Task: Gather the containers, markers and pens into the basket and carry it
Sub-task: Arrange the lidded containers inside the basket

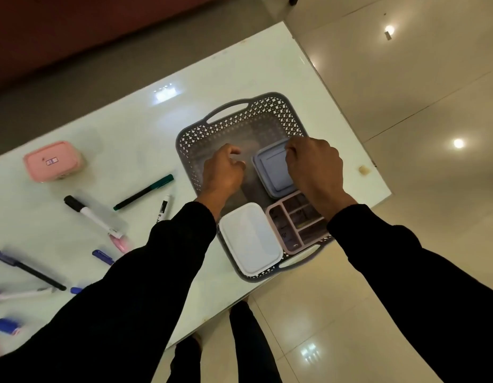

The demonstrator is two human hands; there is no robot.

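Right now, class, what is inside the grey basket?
The basket holds a white box, a blue-lidded box and a pink divided tray. Lids and hands hide anything else.

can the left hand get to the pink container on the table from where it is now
Probably yes. The left hand is over the basket, while the pink container sits apart on the table to its left, with only open tabletop between them.

both arms wear long black sleeves (145, 275) of plain, matte cloth that end at the wrists, with no cuffs, buttons or markings to be seen. the left hand (222, 172) and the right hand (316, 167) are bare, without rings, watch or gloves. lower down, dark trousers (248, 341) cover the legs, and the feet are too dim to make out.
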